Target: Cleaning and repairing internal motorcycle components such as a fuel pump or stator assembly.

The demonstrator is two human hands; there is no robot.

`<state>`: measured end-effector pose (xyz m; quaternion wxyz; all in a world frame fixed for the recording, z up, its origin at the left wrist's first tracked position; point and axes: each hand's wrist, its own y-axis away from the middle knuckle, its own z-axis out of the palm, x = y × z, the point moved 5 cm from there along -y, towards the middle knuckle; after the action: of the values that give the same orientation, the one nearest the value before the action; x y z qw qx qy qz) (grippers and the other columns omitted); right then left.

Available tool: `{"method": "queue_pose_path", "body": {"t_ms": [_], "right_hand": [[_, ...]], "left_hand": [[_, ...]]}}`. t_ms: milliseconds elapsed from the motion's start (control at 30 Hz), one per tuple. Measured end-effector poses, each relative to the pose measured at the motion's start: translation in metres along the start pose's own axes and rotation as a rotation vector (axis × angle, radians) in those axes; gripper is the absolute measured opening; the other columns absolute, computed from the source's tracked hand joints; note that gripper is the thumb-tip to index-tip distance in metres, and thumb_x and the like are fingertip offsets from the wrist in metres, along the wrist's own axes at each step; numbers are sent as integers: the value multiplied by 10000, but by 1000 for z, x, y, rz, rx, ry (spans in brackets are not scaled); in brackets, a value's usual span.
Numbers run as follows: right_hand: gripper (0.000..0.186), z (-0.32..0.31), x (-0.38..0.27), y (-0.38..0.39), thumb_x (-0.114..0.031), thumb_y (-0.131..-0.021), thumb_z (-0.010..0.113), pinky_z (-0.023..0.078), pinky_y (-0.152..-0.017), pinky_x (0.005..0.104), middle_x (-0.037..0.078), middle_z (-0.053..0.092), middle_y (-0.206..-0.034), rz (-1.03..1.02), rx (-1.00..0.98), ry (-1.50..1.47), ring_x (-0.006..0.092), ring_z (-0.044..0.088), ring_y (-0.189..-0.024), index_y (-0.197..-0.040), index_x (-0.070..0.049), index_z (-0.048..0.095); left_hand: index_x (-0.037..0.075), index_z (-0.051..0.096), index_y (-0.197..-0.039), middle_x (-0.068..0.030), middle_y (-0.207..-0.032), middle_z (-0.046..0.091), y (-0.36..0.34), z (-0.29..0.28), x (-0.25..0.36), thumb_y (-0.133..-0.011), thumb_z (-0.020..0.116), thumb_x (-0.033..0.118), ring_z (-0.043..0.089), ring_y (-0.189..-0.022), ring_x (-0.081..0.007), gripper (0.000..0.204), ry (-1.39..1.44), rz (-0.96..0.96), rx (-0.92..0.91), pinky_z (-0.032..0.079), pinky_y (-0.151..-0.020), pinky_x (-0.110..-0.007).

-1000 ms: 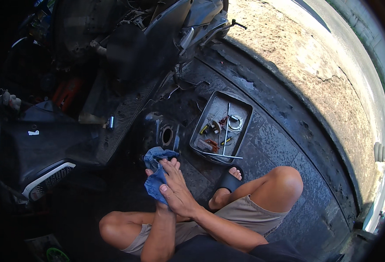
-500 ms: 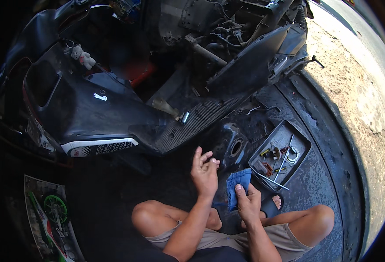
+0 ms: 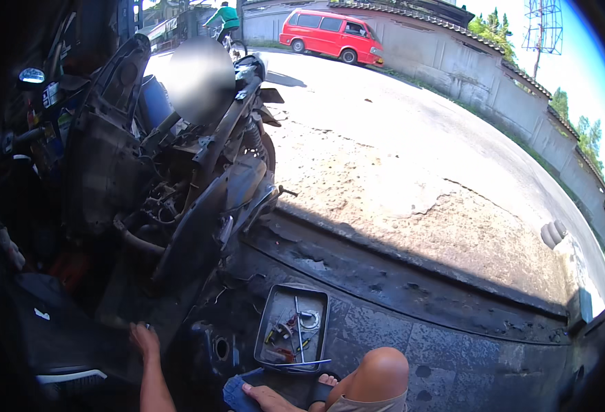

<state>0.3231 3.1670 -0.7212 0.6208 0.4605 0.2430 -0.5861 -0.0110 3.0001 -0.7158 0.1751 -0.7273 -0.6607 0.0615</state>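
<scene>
Left hand (image 3: 144, 338) has gone from near the rag (image 3: 237, 393) out to the footboard (image 3: 168, 323); view has tipped up toward the road (image 3: 412, 103). Left fingers curled at a metal piece (image 3: 147, 326); cannot tell whether pinching it. Rag at lower edge, under right hand's (image 3: 268, 398) thumb, other fingers hidden; presumably kept there to free the left. Tray (image 3: 283, 305) beside tank (image 3: 205, 347): raised rim likely stops tools (image 3: 299, 329) scattering

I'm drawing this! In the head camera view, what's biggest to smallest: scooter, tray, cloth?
1. Scooter
2. Tray
3. Cloth, in the right hand, partly out of view
</scene>
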Motion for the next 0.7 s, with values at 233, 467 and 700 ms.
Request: {"method": "queue_pose_path", "body": {"t_ms": [233, 467, 700], "right_hand": [[536, -9, -11, 9, -404, -1055, 401, 368, -556, 295, -48, 546, -635, -62, 270, -8, 67, 462, -601, -775, -34, 671], [471, -10, -57, -9, -389, -1058, 399, 421, -569, 280, -16, 594, -704, -132, 397, -245, 94, 518, -607, -864, -45, 656], [482, -22, -85, 2, -364, -1064, 345, 475, -613, 338, 81, 640, -764, -290, 338, -43, 212, 615, -664, -913, -19, 646]], "left_hand": [[-70, 636, -1035, -239, -1112, 641, -7, -9, 12, -806, 723, 49, 656, -1014, -383, 272, 110, 131, 135, 525, -878, -432], [-4, 557, -865, -48, -858, 581, 100, -110, 91, -824, 593, 35, 558, -766, -111, 67, 1414, -307, -197, 450, -688, -258], [-31, 627, -958, -52, -807, 635, 181, -161, 136, -858, 688, 142, 594, -744, -141, 209, 1235, -150, -363, 502, -686, -298]]}}
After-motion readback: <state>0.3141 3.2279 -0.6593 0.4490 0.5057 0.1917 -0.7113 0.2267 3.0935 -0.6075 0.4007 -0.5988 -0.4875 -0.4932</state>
